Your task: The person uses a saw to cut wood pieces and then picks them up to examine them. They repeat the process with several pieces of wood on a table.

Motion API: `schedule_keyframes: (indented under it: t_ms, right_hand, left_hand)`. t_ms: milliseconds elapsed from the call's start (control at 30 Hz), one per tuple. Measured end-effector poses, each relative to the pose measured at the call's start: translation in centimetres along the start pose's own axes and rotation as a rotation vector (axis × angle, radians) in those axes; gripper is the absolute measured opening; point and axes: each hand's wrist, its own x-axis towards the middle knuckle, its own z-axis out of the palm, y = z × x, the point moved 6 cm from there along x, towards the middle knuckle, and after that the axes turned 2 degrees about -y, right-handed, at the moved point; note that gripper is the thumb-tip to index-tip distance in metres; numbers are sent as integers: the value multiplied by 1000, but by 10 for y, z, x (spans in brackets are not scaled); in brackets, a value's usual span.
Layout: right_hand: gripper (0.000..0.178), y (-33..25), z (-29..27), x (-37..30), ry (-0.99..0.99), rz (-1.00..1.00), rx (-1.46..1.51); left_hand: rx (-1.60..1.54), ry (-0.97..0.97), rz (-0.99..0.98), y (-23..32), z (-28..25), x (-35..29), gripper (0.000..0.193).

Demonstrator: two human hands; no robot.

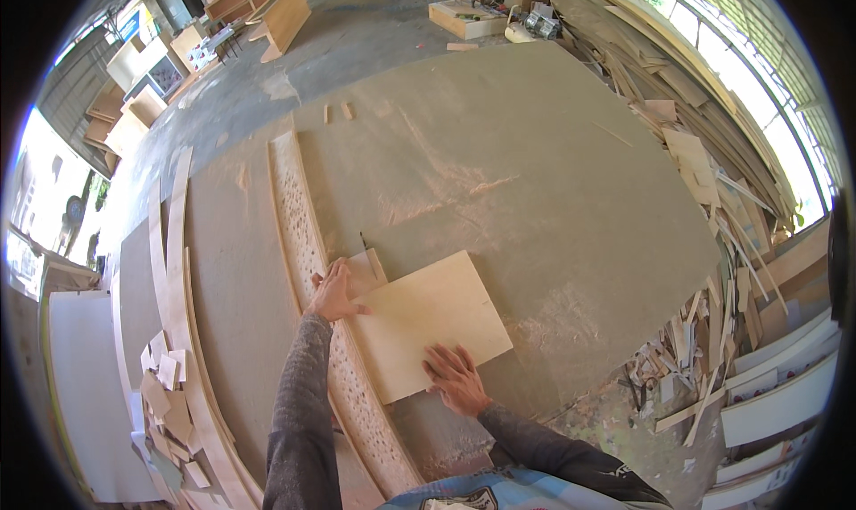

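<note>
Head view: rectangular pale board (430, 307) lies on counter (553, 162), left edge along a long speckled strip (300, 211); touching or overlapping, cannot tell. Left hand (333, 293): thumb spread from fingers, at board's upper-left corner, beside smaller board (364, 272). Right hand (456, 382): fingers spread, palm-down on pale board's near right part.

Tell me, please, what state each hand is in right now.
Left hand: open, thumb at the large pale board, fingers beside the smaller wooden piece.
Right hand: open, fingers spread on the large pale board.
</note>
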Motion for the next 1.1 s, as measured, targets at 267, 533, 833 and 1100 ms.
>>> schedule_keyframes:
  t_ms: [267, 533, 833, 1100]
  right_hand:
    - [56, 7, 5, 14, 35, -8, 35]
    - [60, 5, 3, 17, 61, -13, -47]
    - [60, -9, 8, -70, -57, 2, -121]
    - [52, -25, 6, -128, 46, -39, -81]
  left_hand:
    - [1, -17, -5, -6, -8, 16, 148]
    - [-19, 18, 44, -16, -2, 26, 148]
    - [-34, 86, 86, 31, 29, -51, 94]
    - [-80, 581, 46, 62, 48, -87, 34]
